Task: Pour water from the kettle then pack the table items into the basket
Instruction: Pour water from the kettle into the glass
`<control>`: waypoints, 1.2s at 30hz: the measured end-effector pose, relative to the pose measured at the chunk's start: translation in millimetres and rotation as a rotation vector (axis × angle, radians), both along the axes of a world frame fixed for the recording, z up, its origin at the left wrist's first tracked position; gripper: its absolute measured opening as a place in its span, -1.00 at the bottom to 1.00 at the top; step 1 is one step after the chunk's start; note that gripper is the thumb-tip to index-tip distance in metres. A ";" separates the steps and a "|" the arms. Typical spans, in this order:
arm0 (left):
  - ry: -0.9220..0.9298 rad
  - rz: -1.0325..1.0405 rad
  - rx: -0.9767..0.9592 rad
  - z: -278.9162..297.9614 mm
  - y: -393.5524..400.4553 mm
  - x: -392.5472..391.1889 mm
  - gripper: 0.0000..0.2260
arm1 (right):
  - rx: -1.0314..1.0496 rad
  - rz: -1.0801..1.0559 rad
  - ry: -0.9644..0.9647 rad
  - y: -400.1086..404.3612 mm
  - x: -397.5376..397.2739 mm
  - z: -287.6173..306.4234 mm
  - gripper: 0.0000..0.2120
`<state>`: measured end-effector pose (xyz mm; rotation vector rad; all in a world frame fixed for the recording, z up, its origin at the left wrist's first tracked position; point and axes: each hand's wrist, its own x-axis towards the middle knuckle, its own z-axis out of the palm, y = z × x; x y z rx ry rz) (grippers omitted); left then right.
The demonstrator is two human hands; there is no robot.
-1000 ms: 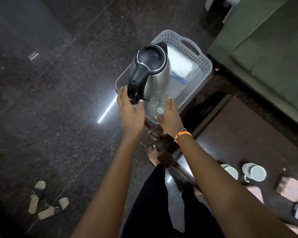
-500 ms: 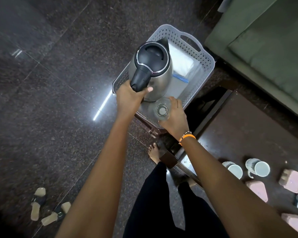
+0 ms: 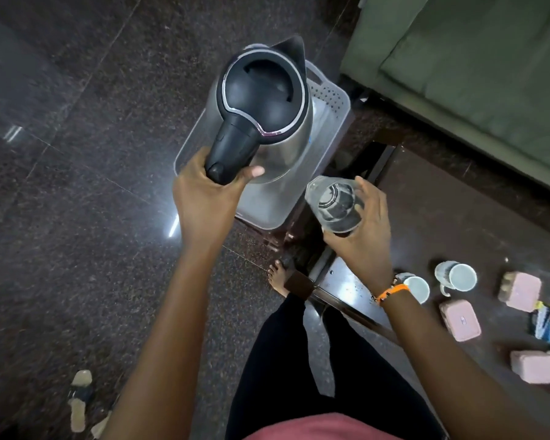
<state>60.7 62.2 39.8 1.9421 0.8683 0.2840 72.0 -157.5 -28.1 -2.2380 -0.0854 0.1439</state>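
The left hand [image 3: 204,198] grips the kettle [image 3: 261,109] by its handle, held up over the basket [image 3: 331,100]; the right hand [image 3: 359,230] holds a glass [image 3: 334,204] just right of it, off the tabletop [image 3: 432,217]. The spout points away from the glass, so tipping now would likely spill into the basket. Near the tabletop's right edge I count two mugs [image 3: 456,276] and three pink boxes [image 3: 459,319].
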 end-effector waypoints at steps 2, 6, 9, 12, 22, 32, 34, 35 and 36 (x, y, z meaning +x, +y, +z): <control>0.012 -0.026 -0.001 6.4 -18.2 -8.8 -0.70 | -0.035 -0.018 -0.016 -21.7 0.9 -0.4 -0.18; 0.075 -0.095 0.032 12.6 -65.1 -26.6 -0.67 | -0.102 -0.025 -0.029 -68.4 4.4 -8.7 -0.20; 0.114 -0.141 0.021 12.1 -103.2 -40.7 -0.59 | -0.128 -0.024 -0.022 -102.8 5.9 -21.1 -0.23; 0.163 -0.146 0.031 4.6 -134.6 -49.0 -0.62 | -0.155 -0.015 0.015 -132.3 7.7 -33.3 -0.25; 0.384 -0.249 0.122 -32.1 -201.6 -69.5 -0.64 | -0.490 0.106 0.338 -205.6 6.5 -91.4 -0.24; 0.509 -0.263 0.125 -45.0 -235.2 -90.9 -0.64 | -0.503 0.195 0.406 -218.9 21.5 -127.6 -0.20; 0.523 -0.273 0.130 -46.7 -240.2 -92.8 -0.65 | -0.482 0.193 0.412 -218.5 24.5 -131.1 -0.19; 0.527 -0.278 0.129 -47.1 -242.4 -93.7 -0.66 | -0.464 0.180 0.412 -218.5 25.0 -131.9 -0.19; 0.530 -0.282 0.129 -47.5 -244.8 -94.1 -0.66 | -0.446 0.167 0.408 -219.2 25.2 -132.1 -0.18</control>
